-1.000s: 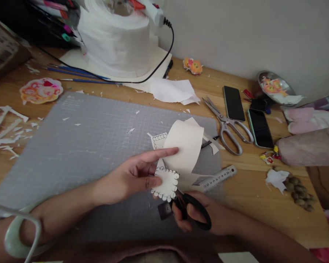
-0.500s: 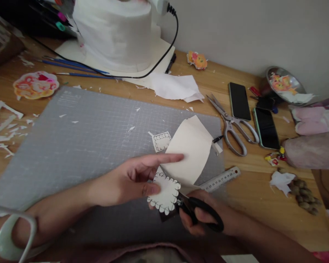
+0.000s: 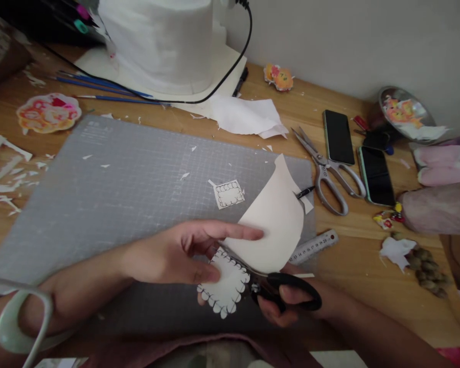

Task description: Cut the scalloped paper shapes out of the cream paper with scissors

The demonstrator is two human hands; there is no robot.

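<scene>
My left hand [image 3: 191, 253] pinches a white paper cutout [image 3: 228, 281] with a scalloped edge outlined in black, thumb on top. Its index finger stretches over a larger curled sheet of cream paper [image 3: 274, 220], beside the cutout. My right hand [image 3: 281, 304] grips black-handled scissors [image 3: 310, 296], whose blades lie along the cutout's right edge and are partly hidden by the paper. On the mat beyond my left hand lies a small paper piece [image 3: 229, 194] with a drawn scalloped frame.
A grey cutting mat [image 3: 138, 174] covers the table's middle. To the right are a steel ruler [image 3: 314, 245], metal scissors [image 3: 327, 174] and two phones [image 3: 338, 137]. Paper scraps [image 3: 7, 168] lie left. A white roll [image 3: 161, 46], a cable and paintbrushes [image 3: 99, 87] stand behind.
The cutout has turned and shifted slightly left and down in my left hand. The larger sheet has swung to the right and curled. The scissors have moved slightly right.
</scene>
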